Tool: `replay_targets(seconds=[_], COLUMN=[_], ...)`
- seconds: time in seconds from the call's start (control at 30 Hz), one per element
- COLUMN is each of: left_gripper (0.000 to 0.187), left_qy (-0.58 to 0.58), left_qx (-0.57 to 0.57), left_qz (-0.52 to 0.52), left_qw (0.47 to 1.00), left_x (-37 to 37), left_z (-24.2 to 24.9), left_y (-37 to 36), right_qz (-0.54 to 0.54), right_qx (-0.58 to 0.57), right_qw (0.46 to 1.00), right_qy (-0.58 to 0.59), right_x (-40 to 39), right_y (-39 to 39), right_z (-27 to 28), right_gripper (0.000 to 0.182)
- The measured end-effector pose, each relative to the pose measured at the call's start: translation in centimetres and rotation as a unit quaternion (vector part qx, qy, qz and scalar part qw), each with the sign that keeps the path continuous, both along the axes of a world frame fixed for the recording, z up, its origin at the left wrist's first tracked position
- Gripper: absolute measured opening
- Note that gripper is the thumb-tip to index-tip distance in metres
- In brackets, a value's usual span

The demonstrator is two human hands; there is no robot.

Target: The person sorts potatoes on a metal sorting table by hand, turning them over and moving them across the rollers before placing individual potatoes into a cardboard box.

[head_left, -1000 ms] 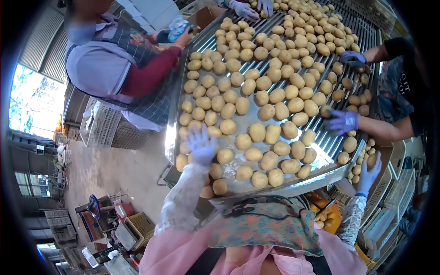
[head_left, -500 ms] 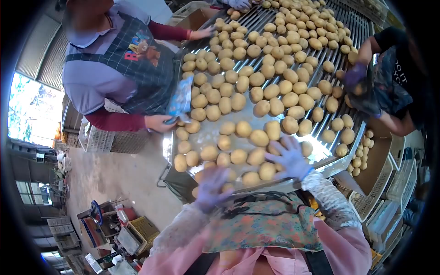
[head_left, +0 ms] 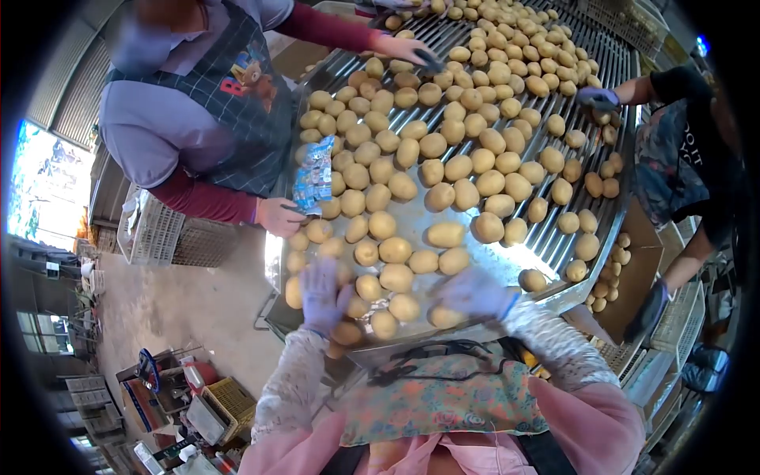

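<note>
Tan, oval potatoes (head_left: 396, 277) lie in a loose layer on the metal sorting table (head_left: 412, 222) before me. My left hand (head_left: 321, 299), in a thin lilac glove, lies over potatoes at the table's near left corner, fingers stretched out and thumb apart. My right hand (head_left: 476, 294), gloved alike, is low over the near edge, beside a potato (head_left: 446, 317) that it partly covers. Motion smears its fingers, so its grip does not show. Between my hands sit several potatoes, with a larger one (head_left: 446, 234) just beyond.
Across at left, a co-worker in a checked apron (head_left: 229, 119) reaches over the potatoes; a blue packet (head_left: 314, 174) lies by that person's hand. Another person in black (head_left: 689, 134) works on the right. Metal rollers (head_left: 546, 127) span the far side. A cardboard box (head_left: 637, 265) stands at right.
My left hand has moved forward and left onto the potatoes; my right has drawn back and left. The apron-wearer's far arm reaches further in. The right-hand person's hands have moved apart.
</note>
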State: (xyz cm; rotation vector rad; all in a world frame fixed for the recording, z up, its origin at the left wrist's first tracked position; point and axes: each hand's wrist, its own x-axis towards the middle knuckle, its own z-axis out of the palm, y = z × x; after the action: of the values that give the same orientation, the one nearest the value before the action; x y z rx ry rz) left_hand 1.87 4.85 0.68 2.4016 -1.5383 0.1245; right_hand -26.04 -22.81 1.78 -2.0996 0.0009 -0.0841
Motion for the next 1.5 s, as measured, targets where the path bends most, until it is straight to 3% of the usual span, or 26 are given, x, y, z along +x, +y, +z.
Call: replay_targets(seconds=[0.03, 0.07, 0.1, 0.13, 0.17, 0.23, 0.3, 0.43, 0.5, 0.57, 0.63, 0.73, 0.77, 0.8, 0.83, 0.9, 0.93, 0.97, 1.0, 1.03, 1.13, 1.3, 1.4, 1.43, 1.47, 1.5], left_gripper=[0.076, 0.076, 0.075, 0.073, 0.072, 0.078, 0.078, 0.074, 0.07, 0.068, 0.069, 0.068, 0.07, 0.072, 0.077, 0.08, 0.081, 0.082, 0.084, 0.085, 0.085, 0.039, 0.037, 0.038, 0.04, 0.04], left_qy=[0.003, 0.042, 0.08, -0.01, -0.101, 0.004, 0.021, 0.046, 0.069, 0.032, 0.122, 0.086, 0.076, 0.063, 0.042, 0.068, 0.045, 0.023, 0.051, 0.079, 0.089, 0.129, 0.165, 0.206, 0.249, 0.255], left_qx=[0.001, -0.017, -0.034, -0.053, -0.072, 0.049, -0.002, -0.019, 0.003, 0.026, 0.093, 0.102, 0.079, 0.052, 0.038, 0.057, 0.049, 0.042, 0.045, 0.048, 0.043, -0.06, -0.117, -0.101, -0.085, -0.084], left_qz=[0.002, 0.042, 0.084, 0.107, 0.127, 0.101, 0.074, -0.07, -0.225, -0.244, -0.179, -0.101, -0.002, 0.099, 0.106, 0.12, 0.095, 0.07, 0.005, -0.061, -0.127, -0.136, -0.117, -0.089, -0.058, -0.063], left_qw=[1.0, 0.998, 0.993, 0.993, 0.984, 0.994, 0.997, 0.996, 0.972, 0.969, 0.972, 0.986, 0.994, 0.992, 0.993, 0.989, 0.993, 0.996, 0.998, 0.994, 0.987, 0.98, 0.972, 0.969, 0.963, 0.961], left_x=[0.2, 0.8, 1.1, 1.2, 0.8, -2.8, -6.5, -11.0, -10.6, -9.5, -7.9, -5.5, -5.0, -4.5, -4.1, -7.0, -9.2, -11.3, -13.2, -14.5, -14.9, -9.0, -4.2, -2.7, -1.5, -0.7], left_z=[0.4, 1.3, 1.9, -1.7, -5.3, 0.3, 0.3, 2.7, 3.5, 4.0, 4.4, 4.1, 3.8, 3.2, 2.3, 1.7, 1.6, 1.8, 2.0, 2.2, 2.3, 2.9, 1.4, 1.7, 1.8, 2.1], left_y=[-1.2, -4.0, -6.5, -9.2, -12.0, -17.0, -19.1, -15.8, -11.7, -6.7, -1.4, 2.8, 3.1, 3.0, 2.3, -1.6, -3.1, -4.5, -5.6, -6.3, -8.0, -7.0, -4.7, -4.4, -4.4, -4.9], right_qz=[-0.048, -0.013, -0.271, -0.366, -0.393, -0.419, -0.448, -0.37, -0.258, -0.223, -0.193, -0.087, -0.087, -0.06, -0.028, -0.206, -0.276, -0.305, -0.323, -0.32, -0.195, -0.145, -0.195, -0.268, -0.332, -0.416], right_qx=[0.031, -0.356, -0.006, -0.236, -0.317, -0.393, -0.434, -0.45, -0.467, -0.395, -0.413, -0.339, -0.337, -0.17, 0.002, -0.079, -0.271, -0.397, -0.4, -0.339, -0.239, -0.303, -0.218, -0.15, -0.133, -0.031], right_qw=[0.998, 0.911, 0.959, 0.89, 0.86, 0.819, 0.753, 0.798, 0.845, 0.891, 0.89, 0.932, 0.933, 0.984, 0.997, 0.965, 0.913, 0.866, 0.843, 0.845, 0.901, 0.85, 0.923, 0.94, 0.934, 0.909], right_qy=[0.033, 0.206, 0.077, -0.136, -0.07, -0.005, 0.209, 0.153, 0.033, 0.001, -0.006, -0.095, -0.094, -0.011, 0.072, 0.139, -0.127, 0.007, 0.159, 0.263, 0.306, 0.405, 0.251, 0.146, 0.008, -0.002], right_x=[-0.9, 0.4, -1.3, -0.8, 0.3, 2.2, 5.1, 4.7, 2.7, 0.7, -0.6, -0.2, 0.2, 1.7, 3.5, 7.7, 9.4, 10.9, 11.6, 12.5, 13.0, 11.5, 6.6, 4.4, 1.9, -0.6], right_y=[-3.1, -5.4, -8.7, -11.2, -14.3, -16.5, -15.9, -12.9, -10.0, -5.0, 0.2, 4.4, 4.2, 2.8, 0.9, -4.5, -8.1, -10.7, -12.5, -14.3, -18.4, -15.0, -13.0, -12.2, -11.3, -9.7], right_z=[3.7, 5.8, 5.7, 3.9, 4.1, 4.4, 3.5, 1.5, 1.5, 3.4, 3.9, 4.5, 3.6, 2.1, 1.5, 6.2, 2.9, 4.6, 5.5, 5.1, 2.9, 6.4, 5.5, 4.7, 4.6, 6.6], right_gripper=[0.026, 0.02, 0.023, 0.03, 0.034, 0.038, 0.046, 0.056, 0.054, 0.054, 0.057, 0.053, 0.053, 0.048, 0.043, 0.033, 0.029, 0.034, 0.054, 0.072, 0.076, 0.077, 0.048, 0.047, 0.048, 0.049])
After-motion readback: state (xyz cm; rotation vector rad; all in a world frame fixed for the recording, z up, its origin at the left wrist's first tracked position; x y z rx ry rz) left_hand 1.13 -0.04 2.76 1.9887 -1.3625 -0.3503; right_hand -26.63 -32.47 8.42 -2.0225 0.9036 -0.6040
